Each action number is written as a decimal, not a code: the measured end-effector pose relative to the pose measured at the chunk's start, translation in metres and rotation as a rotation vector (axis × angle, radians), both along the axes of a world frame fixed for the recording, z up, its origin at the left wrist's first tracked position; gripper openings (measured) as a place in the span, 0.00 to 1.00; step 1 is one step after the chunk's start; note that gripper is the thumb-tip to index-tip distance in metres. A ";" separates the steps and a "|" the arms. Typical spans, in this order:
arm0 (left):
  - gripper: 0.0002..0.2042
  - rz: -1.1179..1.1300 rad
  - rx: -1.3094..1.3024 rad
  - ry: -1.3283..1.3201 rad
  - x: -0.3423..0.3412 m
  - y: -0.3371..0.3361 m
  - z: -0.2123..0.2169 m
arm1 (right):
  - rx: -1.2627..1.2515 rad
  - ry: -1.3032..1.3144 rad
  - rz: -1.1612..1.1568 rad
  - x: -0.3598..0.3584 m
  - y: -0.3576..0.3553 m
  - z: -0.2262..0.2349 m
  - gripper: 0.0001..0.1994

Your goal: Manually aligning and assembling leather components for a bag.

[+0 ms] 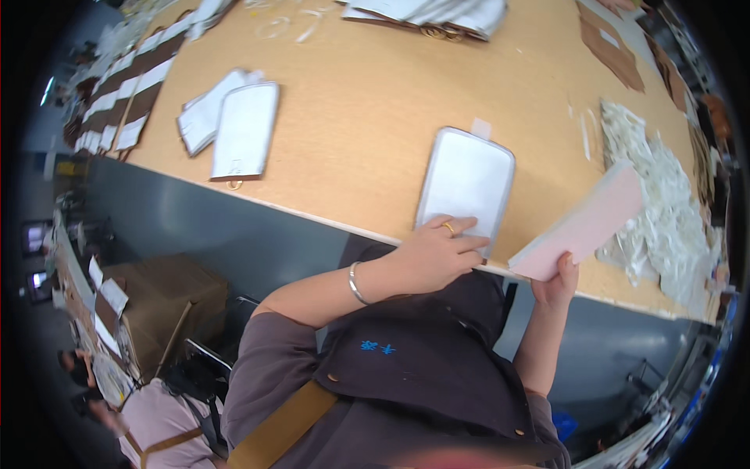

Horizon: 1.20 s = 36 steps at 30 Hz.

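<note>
A white rounded rectangular panel (469, 180) with a grey border lies at the table's front edge, a small pale tab (481, 127) sticking out at its far end. My left hand (444, 248) rests on the panel's near end, fingers spread and lying on it; a ring and a bracelet show. Over the edge to the right, my right hand (556, 283) grips the near end of a pink rectangular sheet (586, 227), thumb on top. The sheet is tilted, with a pale edge along its far side; whether it is one layer or several I cannot tell.
Further left lie similar white panels (245, 133), overlapping, one with a gold ring. White pieces (437, 12) are stacked at the far side. Brown and white strips (141, 86) line the left end. Crumpled clear plastic (656, 195) heaps up on the right, near brown pieces (609, 47).
</note>
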<state>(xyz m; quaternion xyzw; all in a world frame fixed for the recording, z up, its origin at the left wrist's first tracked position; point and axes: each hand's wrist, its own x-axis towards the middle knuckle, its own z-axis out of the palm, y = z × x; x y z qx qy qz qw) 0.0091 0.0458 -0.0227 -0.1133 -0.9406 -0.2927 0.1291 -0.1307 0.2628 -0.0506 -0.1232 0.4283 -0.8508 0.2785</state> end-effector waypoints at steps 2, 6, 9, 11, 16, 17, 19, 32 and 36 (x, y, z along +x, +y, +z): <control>0.12 -0.023 0.021 -0.074 0.000 -0.003 0.004 | 0.017 -0.017 -0.027 0.006 -0.001 0.006 0.28; 0.18 -0.047 0.246 -0.075 -0.010 -0.009 0.013 | 0.098 -0.101 -0.075 0.028 -0.012 0.016 0.27; 0.23 0.247 0.932 -0.121 -0.006 -0.012 0.023 | 0.228 -0.113 -0.015 0.043 -0.034 0.030 0.21; 0.24 0.197 1.065 -0.100 0.001 -0.011 0.023 | 0.259 -0.106 0.014 0.053 -0.053 0.041 0.19; 0.24 0.338 1.052 0.066 0.000 -0.003 0.015 | 0.373 -0.203 0.216 0.058 -0.074 0.057 0.19; 0.24 0.334 1.052 0.063 -0.001 -0.004 0.013 | 0.373 -0.205 0.212 0.058 -0.073 0.055 0.19; 0.23 0.413 1.109 0.115 0.000 -0.006 0.008 | 0.353 -0.095 0.205 0.057 -0.071 0.053 0.21; 0.22 0.555 1.004 -0.232 0.031 -0.015 0.008 | 0.598 0.200 -0.028 0.051 -0.067 0.040 0.15; 0.23 0.558 0.828 -0.179 0.020 -0.024 0.010 | 0.764 0.336 -0.047 0.043 -0.073 0.038 0.13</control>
